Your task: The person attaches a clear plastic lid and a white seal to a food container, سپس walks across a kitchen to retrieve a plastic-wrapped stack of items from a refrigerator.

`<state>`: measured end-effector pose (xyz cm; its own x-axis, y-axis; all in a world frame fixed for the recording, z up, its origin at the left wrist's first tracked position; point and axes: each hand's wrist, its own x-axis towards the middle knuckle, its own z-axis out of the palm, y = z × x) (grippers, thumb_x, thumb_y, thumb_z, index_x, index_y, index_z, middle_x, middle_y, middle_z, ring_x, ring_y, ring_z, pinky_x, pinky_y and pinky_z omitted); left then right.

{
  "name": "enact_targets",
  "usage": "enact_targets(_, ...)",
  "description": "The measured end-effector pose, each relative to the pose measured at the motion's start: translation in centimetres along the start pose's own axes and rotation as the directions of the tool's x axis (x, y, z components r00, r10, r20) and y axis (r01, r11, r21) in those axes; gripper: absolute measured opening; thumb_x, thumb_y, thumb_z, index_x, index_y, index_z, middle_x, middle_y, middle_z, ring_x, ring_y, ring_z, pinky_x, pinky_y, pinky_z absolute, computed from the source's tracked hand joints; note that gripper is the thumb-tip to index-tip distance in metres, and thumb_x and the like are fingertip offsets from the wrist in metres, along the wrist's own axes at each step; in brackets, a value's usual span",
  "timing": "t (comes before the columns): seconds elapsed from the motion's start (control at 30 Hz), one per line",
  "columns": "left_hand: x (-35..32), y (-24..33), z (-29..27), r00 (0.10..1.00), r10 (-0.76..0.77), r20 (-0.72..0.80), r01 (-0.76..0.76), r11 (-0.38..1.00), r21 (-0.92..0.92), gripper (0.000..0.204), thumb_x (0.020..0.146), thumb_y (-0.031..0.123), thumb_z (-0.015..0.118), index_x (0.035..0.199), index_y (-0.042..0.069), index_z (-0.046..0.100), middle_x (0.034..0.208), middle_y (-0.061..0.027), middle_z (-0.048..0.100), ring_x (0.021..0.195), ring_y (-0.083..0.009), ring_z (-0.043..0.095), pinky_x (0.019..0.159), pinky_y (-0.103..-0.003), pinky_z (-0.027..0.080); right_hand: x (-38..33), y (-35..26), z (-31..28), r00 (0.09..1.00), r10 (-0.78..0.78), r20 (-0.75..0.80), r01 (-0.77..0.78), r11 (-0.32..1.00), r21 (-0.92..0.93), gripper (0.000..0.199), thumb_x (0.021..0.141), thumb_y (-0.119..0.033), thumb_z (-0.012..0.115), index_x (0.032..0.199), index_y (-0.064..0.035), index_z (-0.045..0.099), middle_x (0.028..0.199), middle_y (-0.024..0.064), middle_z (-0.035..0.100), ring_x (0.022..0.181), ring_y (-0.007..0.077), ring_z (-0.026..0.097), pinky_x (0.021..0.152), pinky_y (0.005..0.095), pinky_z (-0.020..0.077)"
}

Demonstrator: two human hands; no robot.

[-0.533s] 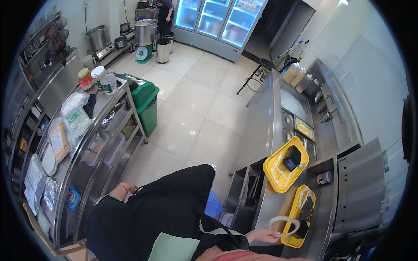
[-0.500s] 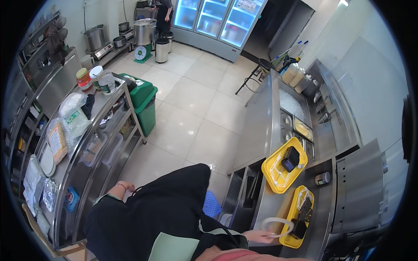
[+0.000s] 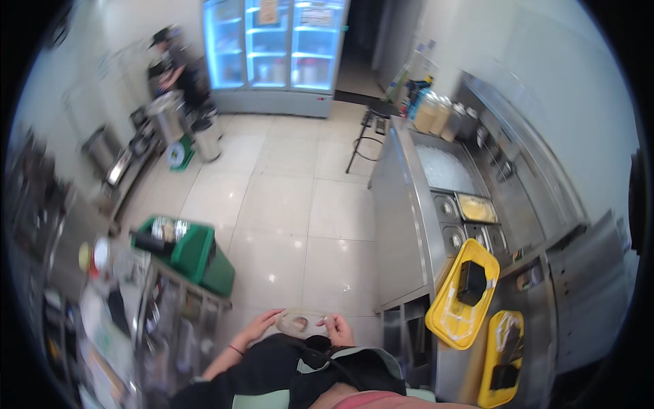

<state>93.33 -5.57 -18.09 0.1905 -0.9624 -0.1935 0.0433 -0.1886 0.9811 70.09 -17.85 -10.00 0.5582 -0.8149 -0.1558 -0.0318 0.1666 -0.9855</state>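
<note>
Since half a second ago the view has swung toward the far end of the room, and the pale ring-shaped thing [image 3: 300, 321], which the right hand then held alone beside the lower yellow bin, is now between both hands in front of the body, at the lower middle of the frame. It is blurred, so its kind cannot be told beyond a thin, light, roundish loop.

The left hand [image 3: 257, 326] comes in from the lower left with a dark band at the wrist; its fingers stretch toward the left edge of the ring and touch it, loosely extended rather than curled. The right hand [image 3: 336, 330] sits just to the right, fingers bent around the ring's right edge in a light pinch. Below the hands lies the person's dark clothing.

At the right, a steel counter [image 3: 402, 204] runs up the frame with an ice well and small round and square wells set into it. Two yellow bins stand at its near end: the upper yellow bin [image 3: 463, 293] holds a black box, the lower yellow bin [image 3: 501, 358] holds dark items.

At the left, a green bin [image 3: 197, 255] stands on the tiled floor beside a blurred metal rack. In the upper left another person [image 3: 170, 61] stands by metal pots, near lit glass-door fridges [image 3: 279, 44].
</note>
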Motion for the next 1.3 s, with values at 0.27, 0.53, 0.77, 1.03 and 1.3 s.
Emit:
enact_targets(0.27, 21.8, 18.2, -4.1, 0.965, 0.209, 0.161, -0.181, 0.968, -0.174, 0.07, 0.094, 0.055, 0.024, 0.093, -0.003, 0.063, 0.058, -0.0007, 0.049, 0.058, -0.0113, 0.048, 0.058, -0.026, 0.039, 21.8, -10.6, -2.3, 0.931, -0.361, -0.049, 0.346, 0.918, -0.194, 0.016, 0.092, -0.019, 0.053, 0.094, -0.0039, 0.06, 0.081, 0.0008, 0.059, 0.074, 0.0075, 0.051, 0.068, 0.0227, 0.0407)
enact_targets(0.53, 48.4, 29.6, 8.5, 0.736, 0.345, 0.583, -0.352, 0.93, -0.105, 0.03, 0.09, 0.026, 0.055, 0.084, -0.001, 0.067, 0.058, -0.0001, 0.052, 0.053, -0.0055, 0.044, 0.05, -0.022, 0.035, 30.6, -12.0, -18.6, 0.852, -0.25, -0.46, 0.342, 0.931, 0.129, 0.011, 0.09, -0.012, 0.055, 0.088, -0.0013, 0.057, 0.079, 0.0022, 0.06, 0.074, 0.011, 0.058, 0.072, 0.0256, 0.0457)
enact_targets(0.77, 69.3, 40.1, 21.2, 0.649, 0.187, 0.737, -0.232, 0.972, -0.042, 0.041, 0.095, 0.033, 0.045, 0.089, -0.002, 0.066, 0.065, -0.0053, 0.063, 0.055, -0.0104, 0.056, 0.054, -0.023, 0.045, 41.6, -23.5, -33.7, 0.702, -0.005, -0.712, 0.49, 0.729, 0.478, 0.016, 0.091, -0.017, 0.053, 0.096, -0.0022, 0.053, 0.062, -0.0032, 0.043, 0.056, 0.0082, 0.043, 0.057, 0.0257, 0.0407)
enact_targets(1.03, 90.5, 52.4, 29.2, 0.45, 0.156, 0.879, -0.407, 0.912, 0.046, 0.052, 0.092, 0.045, 0.049, 0.081, -0.002, 0.067, 0.065, -0.0081, 0.064, 0.053, -0.0122, 0.058, 0.053, -0.022, 0.047, 51.5, -30.8, -40.6, 0.609, -0.098, -0.787, 0.558, 0.758, 0.337, 0.035, 0.097, -0.03, 0.045, 0.103, 0.0016, 0.058, 0.074, 0.002, 0.058, 0.059, 0.0097, 0.053, 0.066, 0.0293, 0.0511)
enact_targets(1.3, 111.3, 76.5, 42.9, -0.058, 0.897, 0.438, -0.997, -0.077, 0.024, 0.046, 0.086, 0.047, 0.057, 0.109, 0.007, 0.063, 0.102, -0.009, 0.066, 0.101, -0.0206, 0.059, 0.088, -0.033, 0.044, 59.4, -31.0, -42.0, 0.112, -0.03, -0.993, 0.711, 0.701, 0.059, 0.024, 0.094, -0.02, 0.051, 0.103, 0.0007, 0.057, 0.074, 0.0034, 0.057, 0.061, 0.0102, 0.052, 0.061, 0.0284, 0.0496)
